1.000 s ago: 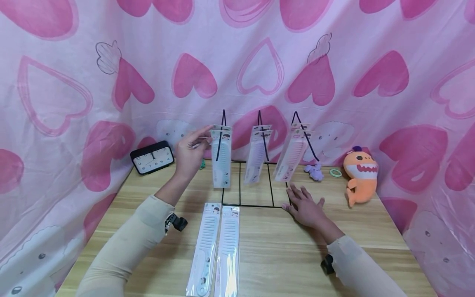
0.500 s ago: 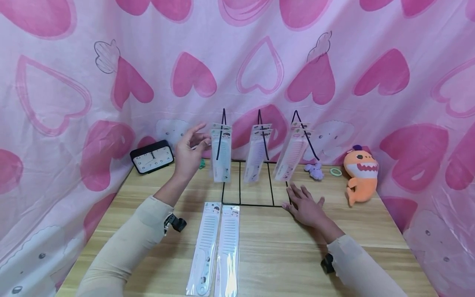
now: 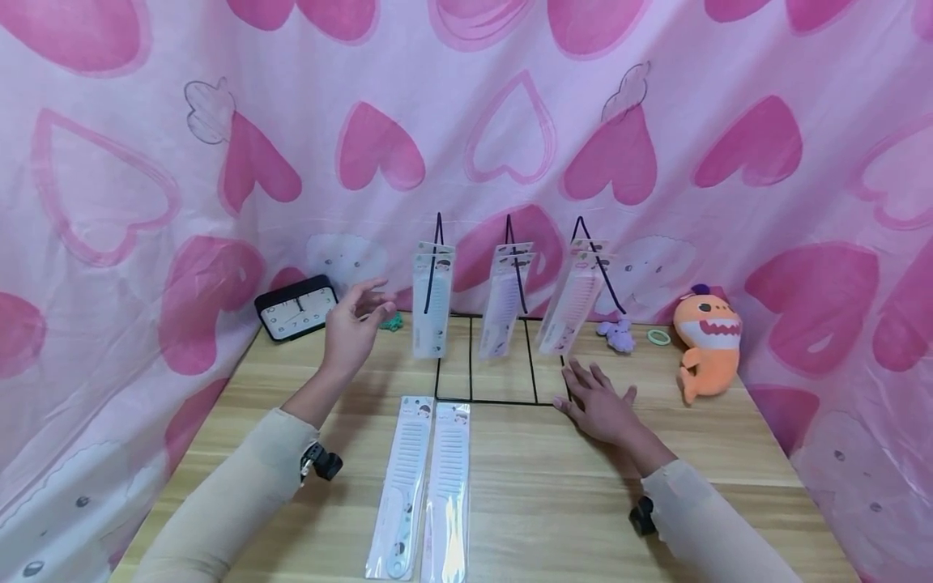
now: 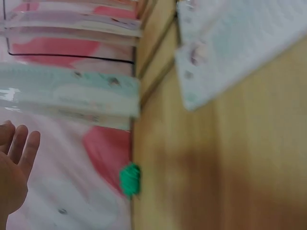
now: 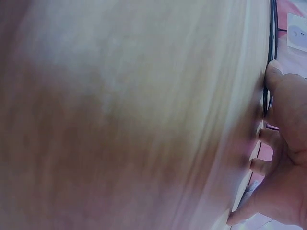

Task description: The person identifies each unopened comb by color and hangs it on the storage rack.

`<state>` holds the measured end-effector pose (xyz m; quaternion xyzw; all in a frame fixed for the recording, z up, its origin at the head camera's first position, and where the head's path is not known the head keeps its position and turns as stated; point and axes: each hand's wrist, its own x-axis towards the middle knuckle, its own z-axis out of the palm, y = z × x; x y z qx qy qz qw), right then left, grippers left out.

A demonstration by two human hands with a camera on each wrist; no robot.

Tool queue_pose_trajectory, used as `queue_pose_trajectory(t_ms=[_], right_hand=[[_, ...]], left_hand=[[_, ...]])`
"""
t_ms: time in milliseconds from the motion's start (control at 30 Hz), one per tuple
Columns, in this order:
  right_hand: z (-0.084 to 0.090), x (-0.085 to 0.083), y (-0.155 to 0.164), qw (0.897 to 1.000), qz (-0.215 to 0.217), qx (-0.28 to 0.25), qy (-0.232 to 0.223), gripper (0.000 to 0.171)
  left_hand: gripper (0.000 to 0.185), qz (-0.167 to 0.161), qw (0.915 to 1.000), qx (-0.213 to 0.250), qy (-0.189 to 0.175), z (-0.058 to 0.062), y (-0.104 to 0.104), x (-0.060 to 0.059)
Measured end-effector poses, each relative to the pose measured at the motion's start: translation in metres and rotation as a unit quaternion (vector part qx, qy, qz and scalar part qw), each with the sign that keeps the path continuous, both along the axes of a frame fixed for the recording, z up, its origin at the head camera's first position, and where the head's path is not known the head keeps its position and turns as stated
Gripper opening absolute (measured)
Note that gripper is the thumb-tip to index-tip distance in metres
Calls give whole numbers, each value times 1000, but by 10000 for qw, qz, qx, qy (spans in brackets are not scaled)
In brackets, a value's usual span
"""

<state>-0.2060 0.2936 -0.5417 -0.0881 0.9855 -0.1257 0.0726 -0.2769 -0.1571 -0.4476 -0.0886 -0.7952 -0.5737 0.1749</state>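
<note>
Left grip (image 3: 353, 324) loose beside hanging comb (image 3: 431, 306)

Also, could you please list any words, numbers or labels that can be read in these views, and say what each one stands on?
Clock: hour numerals ring its white face, too small to quote.
Packaged combs on the rack: printed header cards, too small to read.
Packaged combs on the table: cartoon headers, any lettering too small to read.
Wrist views: blurred, nothing readable.

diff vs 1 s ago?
The left hand let go of the comb pack hanging on the rack's left hook and drew back toward the person, now empty. The right hand stayed flat on the table; the two packs lying there did not move.
</note>
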Motion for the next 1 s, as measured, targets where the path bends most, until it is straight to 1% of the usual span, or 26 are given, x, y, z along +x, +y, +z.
queue_pose_trajectory(t_ms=[167,233,333,433,500,600,733,800,867,1000], right_hand=[[-2,-1,0,10000,32,50,0,77],[-2,-1,1,10000,29,46,-4,78],[0,-1,2,10000,26,32,9,78],[1,-1,2,10000,2,-8,-79,78],[0,-1,2,9999,-3,-15,-146,78],[-1,-2,1,9997,-28,-28,-254,79],[-2,-2,1,9997,-34,-19,-253,79],[-2,-2,1,9997,-34,-30,-221,79],[-2,-2,1,9998,-31,-43,-187,79],[-1,-1,0,9998,-14,-46,-171,79]], left_hand=[[29,-92,9987,-308,-390,-19,-19,10],[28,-104,9973,-476,-555,-27,-25,14],[29,-248,9941,-640,-837,-39,-29,18],[31,-376,9883,-929,-1154,-51,-30,23],[33,-498,9846,-1081,-1279,-59,-29,27],[33,-673,9774,-1283,-1538,-68,-27,36],[30,-937,9663,-1492,-1876,-77,-21,47],[28,-1024,9603,-1704,-1959,-80,-18,52],[27,-1117,9549,-1906,-1983,-81,-16,56],[29,-1183,9464,-2213,-2031,-82,-13,61]])
